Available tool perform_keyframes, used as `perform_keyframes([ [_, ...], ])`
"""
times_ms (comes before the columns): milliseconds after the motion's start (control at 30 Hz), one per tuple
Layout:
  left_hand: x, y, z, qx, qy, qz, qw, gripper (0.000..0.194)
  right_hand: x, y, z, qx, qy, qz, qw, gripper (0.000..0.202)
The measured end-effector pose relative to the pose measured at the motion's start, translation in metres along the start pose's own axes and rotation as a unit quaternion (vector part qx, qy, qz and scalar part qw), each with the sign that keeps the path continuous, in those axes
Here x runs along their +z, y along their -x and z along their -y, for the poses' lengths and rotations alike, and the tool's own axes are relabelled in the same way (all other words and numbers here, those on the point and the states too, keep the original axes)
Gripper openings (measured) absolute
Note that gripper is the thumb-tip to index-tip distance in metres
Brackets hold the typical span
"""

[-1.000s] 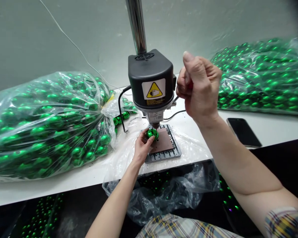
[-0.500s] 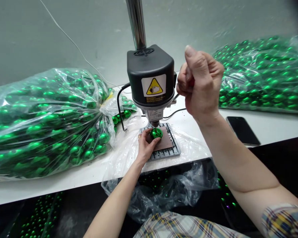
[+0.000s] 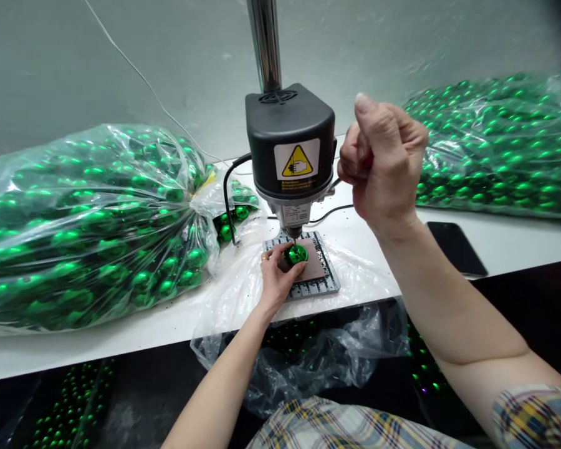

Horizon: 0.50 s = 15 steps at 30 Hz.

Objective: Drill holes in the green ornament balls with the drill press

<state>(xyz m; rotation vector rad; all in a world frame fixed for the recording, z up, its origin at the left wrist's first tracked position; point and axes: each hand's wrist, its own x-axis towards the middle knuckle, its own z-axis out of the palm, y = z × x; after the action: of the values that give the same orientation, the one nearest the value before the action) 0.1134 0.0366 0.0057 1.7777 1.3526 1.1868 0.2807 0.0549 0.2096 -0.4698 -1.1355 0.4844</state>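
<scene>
My left hand point(image 3: 279, 272) curls its thumb and fingers around a shiny green ball point(image 3: 298, 254), steadying it on a brownish square pad point(image 3: 313, 268). The pad lies on the slotted grey base point(image 3: 330, 284) of a small bench drill press point(image 3: 290, 140). A thin drill bit point(image 3: 295, 242) points down at the top of the ball; whether it touches is hard to see. Raised beside the machine's right side, my right hand point(image 3: 387, 159) is closed around the press's lever, mostly hidden by the fingers, with a bit of red showing between them.
Clear plastic bags of green balls stand left point(image 3: 98, 231) and right point(image 3: 500, 149). A black phone point(image 3: 455, 248) lies at the right on the white table point(image 3: 168, 315). Dark shavings dot the base. Loose clear plastic point(image 3: 318, 362) hangs over the front edge. A black cable point(image 3: 227, 199) loops beside the press.
The view has shifted slightly. Slightly more of the drill bit shows between the chuck and the ball. Both hands keep nearly the same grip.
</scene>
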Motion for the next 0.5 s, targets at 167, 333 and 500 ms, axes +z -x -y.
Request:
perform_keyframes([
  [167, 0.004, 0.002, 0.004, 0.004, 0.019, 0.0, 1.0, 0.05, -0.007, 0.024, 0.008, -0.025, 0.001, -0.005, 1.0, 0.05],
  [333, 0.005, 0.002, 0.007, -0.01, 0.031, 0.003, 0.999, 0.052, -0.014, 0.047, 0.007, -0.05, 0.018, -0.003, 0.999, 0.051],
  [500, 0.003, 0.002, 0.004, -0.008, 0.022, 0.005, 1.0, 0.05, -0.022, 0.059, -0.01, -0.124, 0.026, 0.013, 0.992, 0.054],
])
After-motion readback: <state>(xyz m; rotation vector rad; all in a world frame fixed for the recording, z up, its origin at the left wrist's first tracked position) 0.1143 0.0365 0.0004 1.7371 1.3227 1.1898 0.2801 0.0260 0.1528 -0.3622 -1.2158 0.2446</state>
